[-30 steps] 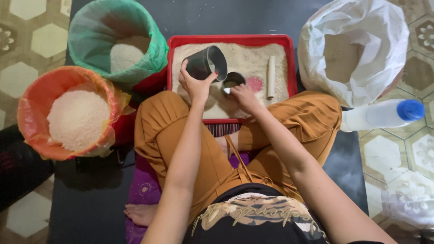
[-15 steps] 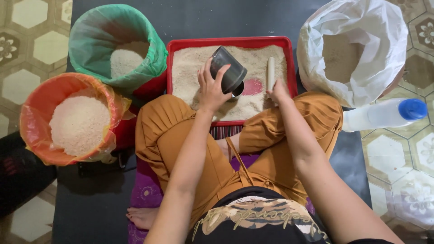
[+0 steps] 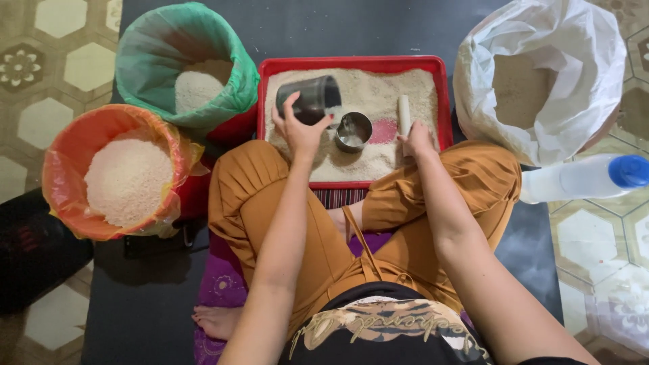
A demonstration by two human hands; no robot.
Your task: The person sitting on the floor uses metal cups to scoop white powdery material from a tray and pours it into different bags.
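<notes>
1. Dark cup (image 3: 312, 99), tipped on its side over the red tray (image 3: 351, 63), sits clamped in the left hand (image 3: 297, 128), its mouth facing the small metal bowl (image 3: 353, 130) just beside it.
2. Grain appears to spill from the cup's mouth toward the metal bowl, which stands in the grain near the middle of the tray.
3. Right hand (image 3: 416, 140), fingers together, rests at the lower end of a white stick (image 3: 404, 113) lying in the grain toward the tray's right edge; whether the grip closes round the stick cannot be told.
4. Pale grain covers most of the tray floor, with a bare red patch between the metal bowl and the stick.
5. The person sits cross-legged on a dark floor mat (image 3: 149, 304), knees in orange trousers (image 3: 243, 196) touching the tray's near edge.
6. Beyond the tray's left edge stands a green-lined tub (image 3: 149, 54) of white grain; nearer, an orange-lined tub (image 3: 67, 155) is heaped with the same.
7. A white sack (image 3: 581, 67), open, holding brownish grain, stands off the tray's right edge.
8. A clear bottle with a blue cap (image 3: 581, 177) lies on its side just below the sack.
</notes>
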